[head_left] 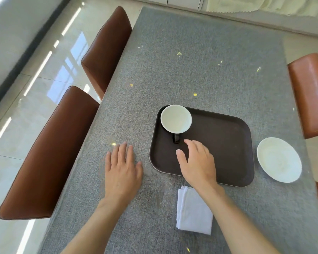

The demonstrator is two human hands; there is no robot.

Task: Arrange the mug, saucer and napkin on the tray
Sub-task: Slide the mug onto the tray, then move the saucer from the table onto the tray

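A dark brown tray (226,143) lies on the grey table. In its far left corner stands a mug (176,118), white inside, with its dark handle pointing toward me. My right hand (196,162) hovers over the tray just short of that handle, fingers apart and holding nothing. My left hand (123,169) rests flat on the tablecloth left of the tray, fingers spread. A white saucer (279,159) sits on the table just right of the tray. A folded white napkin (193,211) lies on the cloth in front of the tray, partly under my right forearm.
Two brown leather chairs (50,154) stand along the table's left edge, with the farther chair (106,52) behind the nearer one. An orange-brown chair (310,94) stands at the right edge. The grey cloth (191,61) stretches beyond the tray.
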